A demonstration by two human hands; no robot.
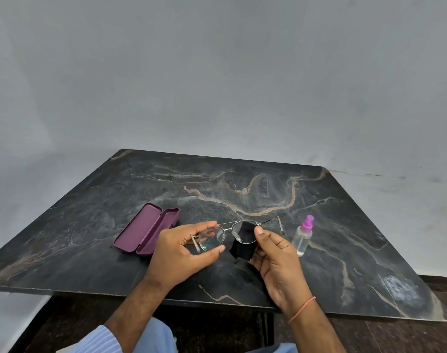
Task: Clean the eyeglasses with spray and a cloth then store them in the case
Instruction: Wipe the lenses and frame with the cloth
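- Lying open on the left of the dark marbled surface point(319, 200): the purple case point(146, 229), lid flat beside the tray, both halves showing bare lining and holding nothing.
- Pinching the left lens rim between thumb and fingertips: the left hand point(181, 250), its grip grasping the eyeglasses point(226, 234) and keeping them raised just above the surface, temples folded out and pointing away from the wearer.
- Pressing a black cloth point(242, 242) against the right lens: the right hand point(278, 263), thumb on the near face of the lens, the remaining fingers curled behind with the cloth bunched in them, so that grip is grasping the cloth.
- Standing upright just to the right of the hands: the clear spray bottle point(303, 236) with its pink nozzle, untouched, some clear liquid showing inside.
- Judging the stage: wiping under way on the right lens; spraying probably finished, given the bottle set aside, though no droplets can be made out on the glass.
- Remaining, by all appearances: wiping the left lens, folding the temples, laying the eyeglasses in the case tray and shutting the lid.
- Hanging loose below the right lens: a tail of cloth, hiding part of the frame's lower edge.
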